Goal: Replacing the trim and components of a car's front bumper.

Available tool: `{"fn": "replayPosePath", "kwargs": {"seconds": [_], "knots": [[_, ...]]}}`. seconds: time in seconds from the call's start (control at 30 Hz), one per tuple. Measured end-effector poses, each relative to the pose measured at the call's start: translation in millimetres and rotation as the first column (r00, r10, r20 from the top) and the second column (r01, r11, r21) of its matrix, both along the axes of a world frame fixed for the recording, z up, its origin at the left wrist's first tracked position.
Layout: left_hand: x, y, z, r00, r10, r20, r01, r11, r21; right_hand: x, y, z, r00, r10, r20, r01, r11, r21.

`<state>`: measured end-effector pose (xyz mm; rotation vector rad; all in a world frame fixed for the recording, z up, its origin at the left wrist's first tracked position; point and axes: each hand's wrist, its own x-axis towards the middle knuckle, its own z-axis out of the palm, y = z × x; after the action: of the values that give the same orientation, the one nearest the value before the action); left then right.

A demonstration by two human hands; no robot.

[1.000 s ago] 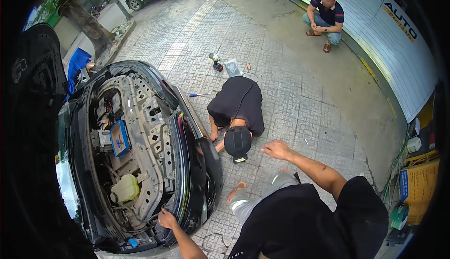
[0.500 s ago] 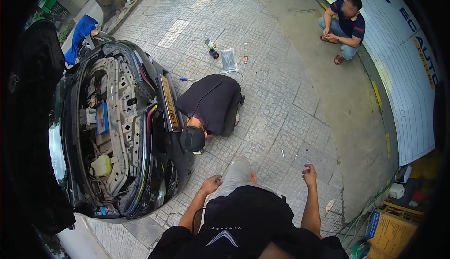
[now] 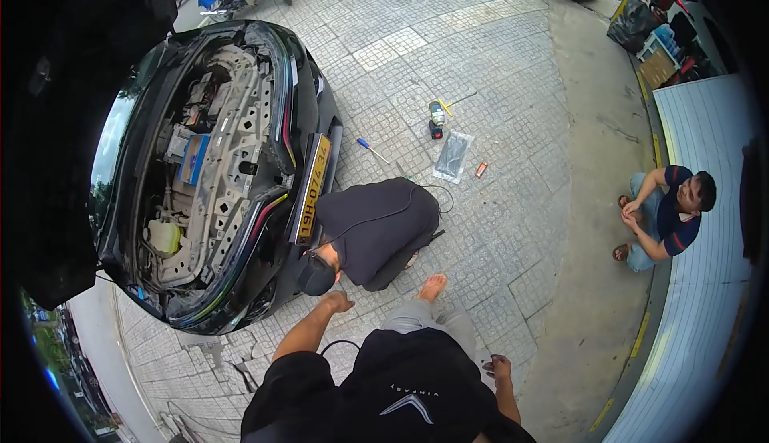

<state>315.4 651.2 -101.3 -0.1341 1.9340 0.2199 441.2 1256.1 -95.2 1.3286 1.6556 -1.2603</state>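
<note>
Nearest the camera: the wearer in a black shirt, both bare forearms reaching out over the paved ground (image 3: 513, 90).
Left hand (image 3: 338, 302): stretched forward, just beside the capped head of a crouching person (image 3: 370, 231); the grip looks loosely curled and holds nothing that shows.
Right hand (image 3: 500, 368): low at the wearer's side, fingers bent, nothing in it; whether it touches the trouser leg cannot be told.
Bare foot (image 3: 432, 287): the wearer's own, toes pointing away, just behind the crouching person.
Crouching person: dark shirt, head down at the front of the car, back toward the camera.
Car (image 3: 240, 283): black, hood raised, engine bay open; its long axis runs from lower left to upper right of the view, nose toward the crouching person.
Number plate (image 3: 311, 189): yellow, on the bumper, its long side running up and down in the view.
Screwdriver (image 3: 372, 151): blue handle, lying on the ground beyond the crouching person, its tip pointing to the lower right.
Plastic bag (image 3: 453, 155): clear, flat on the ground near a small bottle (image 3: 436, 114).
Far right: a seated person (image 3: 669, 219) by a pale shutter wall (image 3: 705, 315), hands together.
</note>
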Motion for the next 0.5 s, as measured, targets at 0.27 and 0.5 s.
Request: {"fn": "replayPosePath", "kwargs": {"seconds": [0.27,0.5], "knots": [[-272,96,72,0.650,0.614,-0.447,-0.459,0.787,0.412,-274,82,-18,0.994,0.037,-0.101,-0.018,0.982,0.186],[-557,195,-115,0.277,0.915,-0.294,-0.806,0.388,0.446,-540,110,-117,0.590,0.804,-0.071,-0.673,0.539,0.507]]}}
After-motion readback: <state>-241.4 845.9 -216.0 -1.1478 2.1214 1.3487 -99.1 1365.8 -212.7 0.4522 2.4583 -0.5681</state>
